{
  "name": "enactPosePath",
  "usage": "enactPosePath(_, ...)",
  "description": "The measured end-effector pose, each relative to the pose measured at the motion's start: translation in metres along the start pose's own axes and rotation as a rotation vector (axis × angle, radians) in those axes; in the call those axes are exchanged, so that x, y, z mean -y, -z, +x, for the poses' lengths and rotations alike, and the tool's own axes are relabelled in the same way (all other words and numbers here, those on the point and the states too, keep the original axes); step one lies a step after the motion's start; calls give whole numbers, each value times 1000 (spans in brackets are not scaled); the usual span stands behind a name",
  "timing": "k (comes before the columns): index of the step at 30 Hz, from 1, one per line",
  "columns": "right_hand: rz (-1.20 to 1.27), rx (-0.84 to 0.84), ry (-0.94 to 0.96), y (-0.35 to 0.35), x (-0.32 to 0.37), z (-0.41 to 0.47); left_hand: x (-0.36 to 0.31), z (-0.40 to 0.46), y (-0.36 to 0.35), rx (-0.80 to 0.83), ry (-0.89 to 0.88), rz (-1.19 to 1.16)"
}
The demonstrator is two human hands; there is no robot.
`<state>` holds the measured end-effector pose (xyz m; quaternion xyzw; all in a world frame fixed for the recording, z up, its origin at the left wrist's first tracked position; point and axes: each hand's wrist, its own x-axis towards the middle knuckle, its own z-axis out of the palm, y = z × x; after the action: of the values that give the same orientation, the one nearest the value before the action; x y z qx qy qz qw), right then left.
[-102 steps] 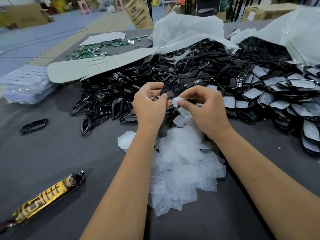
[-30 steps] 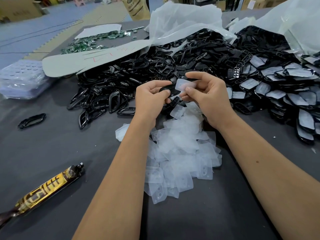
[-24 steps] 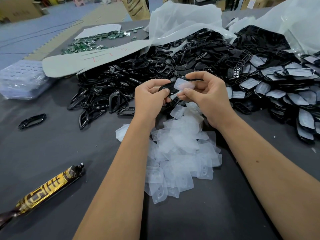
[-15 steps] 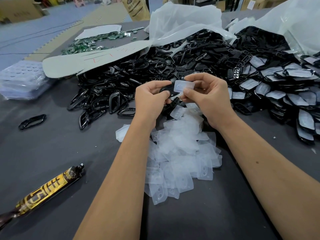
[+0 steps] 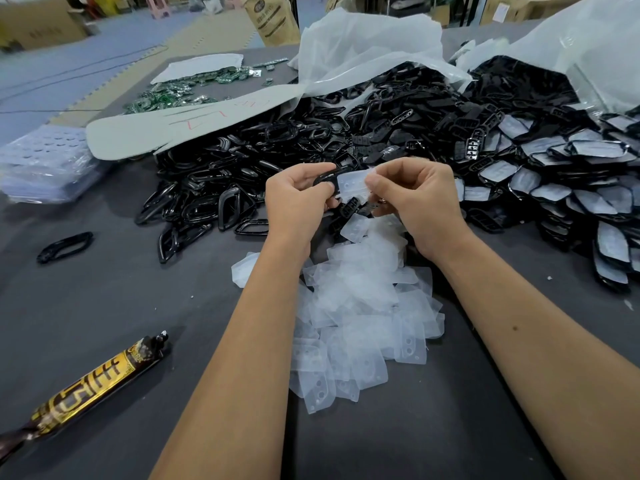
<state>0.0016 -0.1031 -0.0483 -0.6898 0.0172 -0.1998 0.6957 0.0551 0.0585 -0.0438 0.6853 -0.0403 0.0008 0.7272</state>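
Note:
Above the table's middle, my left hand (image 5: 298, 199) grips a small black plastic shell (image 5: 325, 177) by its left end. My right hand (image 5: 415, 202) pinches a translucent white rubber pad (image 5: 351, 183) and holds it against the shell's open face. Just below my hands lies a loose heap of the same translucent pads (image 5: 360, 299). A big pile of black frames and shells (image 5: 277, 157) spreads behind my hands. To the right lie several black shells with pads fitted in them (image 5: 568, 188).
A gold and black tube (image 5: 90, 386) lies near the front left. A single black frame (image 5: 65, 242) sits alone at the left. Stacked clear trays (image 5: 41, 161), a grey card sheet (image 5: 180, 124), green circuit boards (image 5: 180, 90) and white plastic bags (image 5: 363, 46) lie further back.
The pad in my right hand has come down closer onto the black shell. Both hands stay in about the same place above the pad heap.

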Motion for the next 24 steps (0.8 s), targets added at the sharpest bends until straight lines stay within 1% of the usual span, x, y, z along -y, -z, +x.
enactPosePath(4,40,-16,-10,2,-1,2,0,-2,-3,51,15,13)
enactPosePath(11,116,32,-43,3,-1,2,-1,-3,-3,59,19,18)
enactPosePath(15,125,47,-33,3,-2,2,-1,-4,-3,70,9,48)
enactPosePath(24,145,60,-36,4,-3,2,0,-3,-2,70,17,27)
